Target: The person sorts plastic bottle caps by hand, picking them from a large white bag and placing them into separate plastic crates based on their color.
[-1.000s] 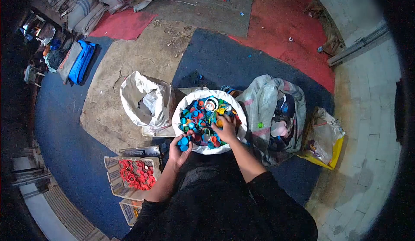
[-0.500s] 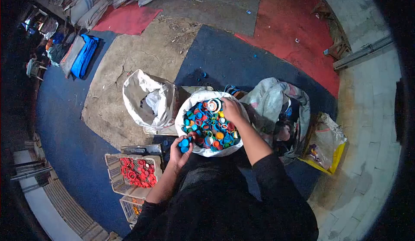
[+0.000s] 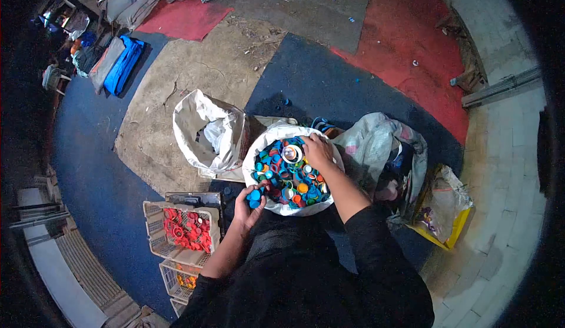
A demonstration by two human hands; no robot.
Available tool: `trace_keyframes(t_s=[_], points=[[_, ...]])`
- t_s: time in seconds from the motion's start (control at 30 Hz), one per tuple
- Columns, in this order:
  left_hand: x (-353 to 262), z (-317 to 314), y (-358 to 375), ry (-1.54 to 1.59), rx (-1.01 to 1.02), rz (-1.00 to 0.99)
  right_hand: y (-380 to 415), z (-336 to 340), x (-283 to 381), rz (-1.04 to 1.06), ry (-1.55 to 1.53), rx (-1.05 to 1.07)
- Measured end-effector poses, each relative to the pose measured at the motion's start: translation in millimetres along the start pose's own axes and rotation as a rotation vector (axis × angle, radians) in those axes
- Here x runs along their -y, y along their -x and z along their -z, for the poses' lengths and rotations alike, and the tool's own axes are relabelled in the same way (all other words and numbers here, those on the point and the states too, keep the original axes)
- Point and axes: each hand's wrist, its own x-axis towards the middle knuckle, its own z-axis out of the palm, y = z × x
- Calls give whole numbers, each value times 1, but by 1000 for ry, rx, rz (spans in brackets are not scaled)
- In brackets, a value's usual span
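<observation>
A white sack (image 3: 249, 164) with its rim rolled down stands in front of me, full of mixed bottle caps (image 3: 286, 178), mostly blue with some red, orange, green and white. My left hand (image 3: 242, 210) is curled around several blue bottle caps (image 3: 255, 196) at the sack's near left rim. Over the far right part of the heap, my right hand (image 3: 318, 152) has its fingers bent down among the caps. Its fingertips are beside a round white lid (image 3: 292, 154). Whatever those fingers pinch is hidden.
To the left stands another open white sack (image 3: 187, 129); to the right, a grey-white sack (image 3: 368, 137) and a yellow-edged bag (image 3: 450, 231). Crates with red caps (image 3: 187, 231) and orange caps (image 3: 187, 281) sit at lower left. Full sacks (image 3: 132, 4) lie far back.
The view has shifted slightly, so the surroundings sit further right. My right hand's fingers have drawn back a little from the white lid. My left hand still holds blue caps.
</observation>
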Motion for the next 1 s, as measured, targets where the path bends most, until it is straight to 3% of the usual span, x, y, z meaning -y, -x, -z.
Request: trace_keyframes(t_s=[0.17,0.27,0.4,0.47,0.7,0.8,0.97,1.0], points=[[1,5,0,-12,6,-9,-14,-27,-5,2,254,-34],[1,7,-1,2,40,-11,-8,-39,-12,28,253,-91],[1,-6,6,23,19,9,23,-20,-13,142,-24,-59],[2,7,-1,32,51,12,33,-13,-11,37,-276,-52],[9,4,-5,9,75,40,71,4,0,-142,-701,-136],[13,-10,-5,-12,99,59,88,11,7,-348,-1125,-92],[22,-16,-14,-38,183,99,109,15,16,-559,-1464,-76],[23,-15,-15,-50,191,101,113,15,15,-503,-1389,-46]])
